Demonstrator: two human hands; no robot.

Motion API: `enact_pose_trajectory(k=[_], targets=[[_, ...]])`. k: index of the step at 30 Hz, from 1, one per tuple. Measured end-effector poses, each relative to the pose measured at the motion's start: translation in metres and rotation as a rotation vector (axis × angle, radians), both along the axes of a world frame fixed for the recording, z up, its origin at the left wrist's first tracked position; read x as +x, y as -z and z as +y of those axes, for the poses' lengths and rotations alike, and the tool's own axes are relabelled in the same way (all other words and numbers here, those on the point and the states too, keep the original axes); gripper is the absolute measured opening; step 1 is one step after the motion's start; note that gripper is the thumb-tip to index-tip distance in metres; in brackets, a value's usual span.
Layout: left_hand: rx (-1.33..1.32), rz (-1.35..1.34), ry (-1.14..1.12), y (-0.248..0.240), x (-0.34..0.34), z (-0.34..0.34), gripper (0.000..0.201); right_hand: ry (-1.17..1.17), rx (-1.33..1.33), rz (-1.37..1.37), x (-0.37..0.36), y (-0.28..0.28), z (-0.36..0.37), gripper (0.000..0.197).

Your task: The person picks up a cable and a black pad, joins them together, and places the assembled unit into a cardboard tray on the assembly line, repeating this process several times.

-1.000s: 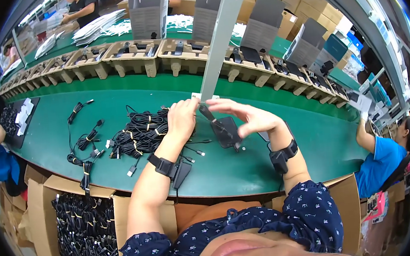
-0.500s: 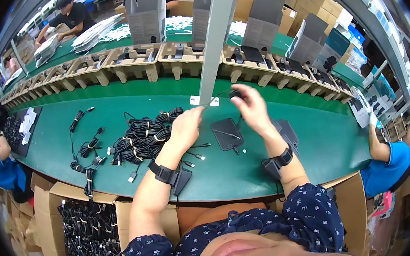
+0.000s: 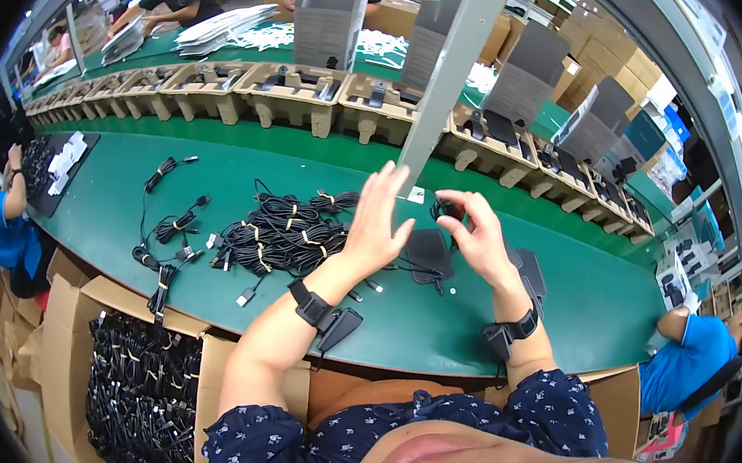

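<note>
Black coiled cable (image 3: pixel 441 210) held between curled fingers (image 3: pixel 480 210) of right hand (image 3: pixel 482 244), centre of frame; left hand (image 3: pixel 374 231) spread, apparently empty. Loose lead over black rectangular pad (image 3: pixel 426 249) could snag, dragging pad along green counter (image 3: pixel 437 331).

text | gray box flap (image 3: pixel 323 37) | print too small to read

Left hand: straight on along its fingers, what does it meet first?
Probably the grey metal post, near its foot, just ahead of the left hand. Depth is unclear, so it might pass beside it.
</note>
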State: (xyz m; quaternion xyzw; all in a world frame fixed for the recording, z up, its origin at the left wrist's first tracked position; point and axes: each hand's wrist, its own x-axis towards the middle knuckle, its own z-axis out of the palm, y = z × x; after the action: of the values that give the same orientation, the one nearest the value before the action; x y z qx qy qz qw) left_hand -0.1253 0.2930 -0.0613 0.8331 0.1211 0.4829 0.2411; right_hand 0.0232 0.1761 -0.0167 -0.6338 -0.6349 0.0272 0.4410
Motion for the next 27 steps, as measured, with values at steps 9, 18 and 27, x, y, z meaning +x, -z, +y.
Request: enact_pose_trajectory(k=[9,18,27], targets=[[-0.79,0.143,0.566,0.012,0.006,-0.002,0.016,-0.214,0.11,0.584,-0.021,-0.005,0.001,0.033],[-1.316,0.047,0.786,0.006,0.004,-0.02,0.032,0.174,0.319,-0.275,-0.027,0.008,0.018,0.05],[-1.254,0.256,0.723,0.008,0.003,-0.006,0.024,-0.141,-0.086,-0.907,-0.02,-0.002,0.003,0.05]])
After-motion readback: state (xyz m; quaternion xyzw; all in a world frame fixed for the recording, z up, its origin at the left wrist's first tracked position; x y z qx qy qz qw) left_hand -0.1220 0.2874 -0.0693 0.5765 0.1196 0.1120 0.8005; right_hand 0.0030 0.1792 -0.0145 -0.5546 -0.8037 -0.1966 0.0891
